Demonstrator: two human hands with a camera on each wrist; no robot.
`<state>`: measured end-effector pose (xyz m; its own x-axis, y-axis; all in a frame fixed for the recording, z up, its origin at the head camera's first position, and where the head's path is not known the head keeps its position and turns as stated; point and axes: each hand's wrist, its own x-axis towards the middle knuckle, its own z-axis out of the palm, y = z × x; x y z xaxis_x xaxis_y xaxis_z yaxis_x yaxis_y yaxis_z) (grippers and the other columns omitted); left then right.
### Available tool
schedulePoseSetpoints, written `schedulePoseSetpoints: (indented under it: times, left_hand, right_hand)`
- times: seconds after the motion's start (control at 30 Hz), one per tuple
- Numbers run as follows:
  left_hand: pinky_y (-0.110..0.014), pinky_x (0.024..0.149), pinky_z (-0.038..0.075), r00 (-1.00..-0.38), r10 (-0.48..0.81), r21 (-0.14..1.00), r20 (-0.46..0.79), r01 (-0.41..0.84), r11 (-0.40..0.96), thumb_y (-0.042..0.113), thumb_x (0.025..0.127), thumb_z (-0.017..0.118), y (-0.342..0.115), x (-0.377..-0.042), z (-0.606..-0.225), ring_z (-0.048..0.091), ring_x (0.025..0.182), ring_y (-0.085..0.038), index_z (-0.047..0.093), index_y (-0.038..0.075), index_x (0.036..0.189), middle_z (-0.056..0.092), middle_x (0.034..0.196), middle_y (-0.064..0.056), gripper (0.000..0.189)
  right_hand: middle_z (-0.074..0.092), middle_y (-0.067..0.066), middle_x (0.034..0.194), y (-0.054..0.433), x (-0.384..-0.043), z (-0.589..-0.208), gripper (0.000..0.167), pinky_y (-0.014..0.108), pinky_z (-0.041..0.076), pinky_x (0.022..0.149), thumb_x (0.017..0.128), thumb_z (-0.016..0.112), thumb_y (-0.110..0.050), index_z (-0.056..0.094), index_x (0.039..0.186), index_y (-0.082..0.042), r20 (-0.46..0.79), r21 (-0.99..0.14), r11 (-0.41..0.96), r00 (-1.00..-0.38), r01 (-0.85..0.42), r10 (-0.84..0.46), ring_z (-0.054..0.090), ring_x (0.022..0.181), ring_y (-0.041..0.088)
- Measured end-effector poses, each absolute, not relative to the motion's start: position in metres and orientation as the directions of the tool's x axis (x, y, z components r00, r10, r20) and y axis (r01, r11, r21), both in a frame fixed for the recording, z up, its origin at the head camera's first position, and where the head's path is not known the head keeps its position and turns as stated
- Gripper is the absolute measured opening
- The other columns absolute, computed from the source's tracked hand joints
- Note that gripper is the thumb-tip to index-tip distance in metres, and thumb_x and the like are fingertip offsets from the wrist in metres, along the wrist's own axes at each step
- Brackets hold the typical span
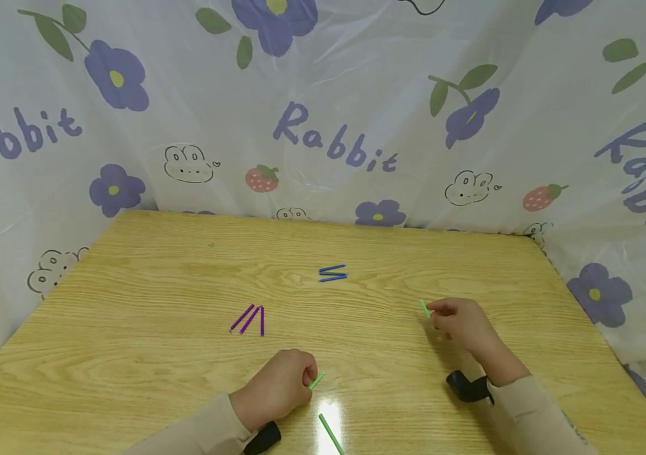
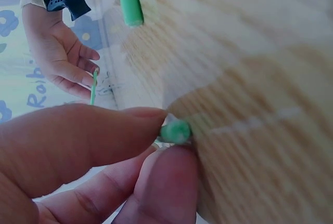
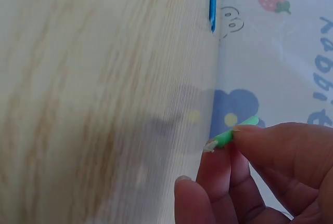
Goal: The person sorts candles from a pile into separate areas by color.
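Observation:
Near the front of the table, my left hand (image 1: 281,384) pinches a thin green stick (image 1: 317,380) between thumb and fingers; its round end (image 2: 178,131) faces the left wrist camera. My right hand (image 1: 463,324), farther right and forward, holds another thin green stick (image 1: 424,308) between thumb and fingertips. A ragged whitish tip shows on this one in the right wrist view, where the stick (image 3: 225,139) slants across the fingers. Just right of and below the left hand, a third green stick (image 1: 331,434) lies on the wood, partly cut off by the frame's lower edge.
Three purple sticks (image 1: 249,320) lie fanned out left of centre on the wooden table (image 1: 146,278). Toward the back middle, three blue sticks (image 1: 333,273) lie in a zigzag. A printed curtain (image 1: 334,82) hangs along the table's back and sides.

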<state>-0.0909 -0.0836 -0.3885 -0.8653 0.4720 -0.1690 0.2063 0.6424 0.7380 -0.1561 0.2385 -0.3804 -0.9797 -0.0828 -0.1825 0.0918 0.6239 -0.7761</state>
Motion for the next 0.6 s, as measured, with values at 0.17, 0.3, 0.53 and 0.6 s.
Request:
schedulePoseSetpoints:
  times: [0.17, 0.3, 0.53, 0.6]
  left_hand:
    - [-0.025, 0.056, 0.038, -0.865, 0.47, 0.733, -0.176, 0.203, 0.649, -0.015, 0.07, 0.064, -0.084, -0.092, -0.389, 0.044, 0.065, -0.014, 0.058, 0.005, 0.075, 0.05, 0.069, 0.001, 0.021]
    - [-0.025, 0.056, 0.038, -0.866, 0.468, 0.738, -0.174, 0.2, 0.645, -0.016, 0.07, 0.064, -0.084, -0.091, -0.39, 0.044, 0.065, -0.014, 0.058, 0.005, 0.075, 0.049, 0.069, 0.002, 0.022]
    - [-0.025, 0.057, 0.039, -0.867, 0.465, 0.74, -0.178, 0.193, 0.644, -0.015, 0.07, 0.065, -0.083, -0.091, -0.39, 0.045, 0.065, -0.014, 0.059, 0.005, 0.075, 0.05, 0.069, 0.001, 0.021]
    - [-0.025, 0.057, 0.039, -0.867, 0.466, 0.739, -0.179, 0.194, 0.645, -0.015, 0.071, 0.065, -0.083, -0.091, -0.389, 0.045, 0.065, -0.014, 0.059, 0.005, 0.076, 0.051, 0.069, 0.001, 0.021]
  right_hand:
    - [0.064, 0.02, 0.104, 0.244, -0.162, -0.381, 0.032, 0.035, 0.052, 0.066, 0.095, 0.056, -0.007, 0.059, 0.122, 0.008, -0.188, -0.774, 0.623, -0.98, 0.113, -0.057, 0.055, 0.068, 0.021]
    - [0.063, 0.024, 0.11, 0.248, -0.165, -0.38, 0.033, 0.036, 0.054, 0.068, 0.095, 0.057, -0.008, 0.058, 0.123, 0.01, -0.194, -0.769, 0.629, -0.98, 0.119, -0.051, 0.06, 0.077, 0.022]
    - [0.063, 0.024, 0.11, 0.255, -0.172, -0.384, 0.033, 0.035, 0.054, 0.067, 0.094, 0.058, -0.007, 0.059, 0.122, 0.01, -0.205, -0.756, 0.64, -0.978, 0.135, -0.035, 0.062, 0.084, 0.023]
    - [0.062, 0.025, 0.11, 0.257, -0.173, -0.384, 0.033, 0.035, 0.054, 0.068, 0.094, 0.058, -0.007, 0.058, 0.122, 0.011, -0.21, -0.756, 0.639, -0.977, 0.141, -0.033, 0.062, 0.083, 0.023]
